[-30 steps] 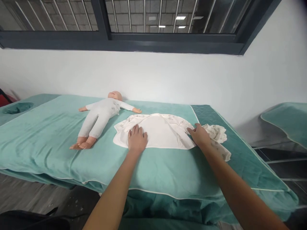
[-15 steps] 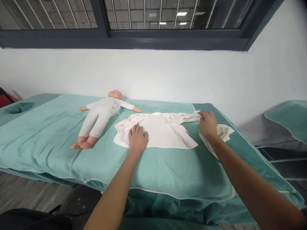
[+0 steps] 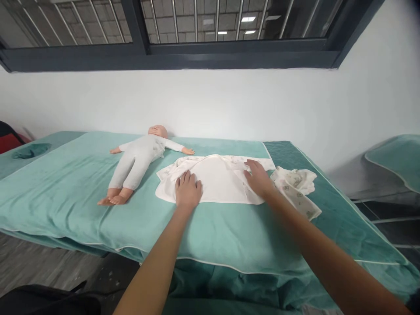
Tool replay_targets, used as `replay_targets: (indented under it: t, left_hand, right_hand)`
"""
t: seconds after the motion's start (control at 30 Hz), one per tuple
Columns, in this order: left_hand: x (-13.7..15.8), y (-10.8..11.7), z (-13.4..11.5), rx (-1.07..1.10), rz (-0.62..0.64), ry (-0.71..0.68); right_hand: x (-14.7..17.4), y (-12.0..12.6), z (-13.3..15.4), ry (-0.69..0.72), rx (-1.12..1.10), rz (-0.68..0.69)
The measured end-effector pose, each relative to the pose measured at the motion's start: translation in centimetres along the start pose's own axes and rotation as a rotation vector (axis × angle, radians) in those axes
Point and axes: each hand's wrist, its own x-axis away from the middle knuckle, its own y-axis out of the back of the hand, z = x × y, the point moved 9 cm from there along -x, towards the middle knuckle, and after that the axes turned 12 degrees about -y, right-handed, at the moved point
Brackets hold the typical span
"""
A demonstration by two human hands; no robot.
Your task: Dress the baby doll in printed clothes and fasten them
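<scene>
A white baby shirt (image 3: 218, 181) with a faint print lies spread out on the green bed cover (image 3: 210, 232). My left hand (image 3: 188, 189) rests flat on its left half, fingers apart. Over the right side of the shirt is my right hand (image 3: 259, 177), its fingers stretched out and nothing held in them. The shirt's right sleeve (image 3: 267, 163) lies out towards the right, near that hand. Beyond my right wrist sits a crumpled printed baby garment (image 3: 297, 186), partly behind the forearm.
A baby doll (image 3: 139, 159) in a white bodysuit lies on its back to the left, one hand close to the shirt. A white wall (image 3: 229, 105) with a barred window rises behind the bed. At the far right stands another green-covered surface (image 3: 397, 159).
My right hand has let go of the sleeve's end and moved left onto the shirt. The sleeve lies flat now. My left hand has stayed in place.
</scene>
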Motion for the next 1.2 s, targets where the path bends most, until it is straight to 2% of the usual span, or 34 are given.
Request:
replay_targets:
  t: [0.13,0.23,0.33,0.43,0.5,0.57,0.67,0.73,0.8,0.87,0.97,1.1,1.2]
  left_hand:
    - [0.0,0.4,0.2,0.016,-0.022,0.011]
    - [0.1,0.9,0.6,0.066,-0.078,0.03]
    - [0.6,1.6,0.8,0.164,-0.173,0.029]
    - [1.5,2.9,1.2,0.269,-0.307,0.01]
    - [2.3,3.9,2.4,0.31,-0.393,0.029]
    - [3.0,4.9,4.8,0.296,-0.452,0.086]
    - [3.5,5.6,9.9,0.215,-0.46,0.275]
    - [3.1,4.8,12.6,0.211,-0.352,0.358]
    - [2.2,3.8,13.7,0.241,-0.252,0.352]
    - [1.4,3.3,13.8,0.3,-0.227,0.315]
    - [0.6,2.9,14.0,0.474,-0.294,0.287]
    - [-0.3,2.6,15.6,0.708,-0.401,0.318]
    - [-1.0,4.0,16.7,0.66,-0.542,0.3]
  right_hand:
    - [1.5,-2.1,7.2,0.119,-0.017,0.139]
    - [2.7,-4.9,11.4,0.183,0.016,0.251]
    - [2.9,-8.5,12.8,0.155,0.097,0.347]
    - [2.1,-11.2,12.7,0.124,0.169,0.356]
    - [1.2,-12.4,12.7,0.121,0.224,0.349]
    - [0.4,-13.3,12.8,0.129,0.263,0.35]
    - [-0.3,-14.0,13.5,0.168,0.29,0.333]
    - [-0.3,-14.2,14.0,0.21,0.29,0.312]
    - [0.2,-14.2,14.5,0.256,0.278,0.298]
    - [0.7,-14.1,15.1,0.303,0.264,0.293]
    - [1.7,-13.9,16.1,0.374,0.249,0.288]
    - [3.2,-13.7,17.6,0.46,0.239,0.323]
    - [4.5,-13.4,18.8,0.524,0.232,0.382]
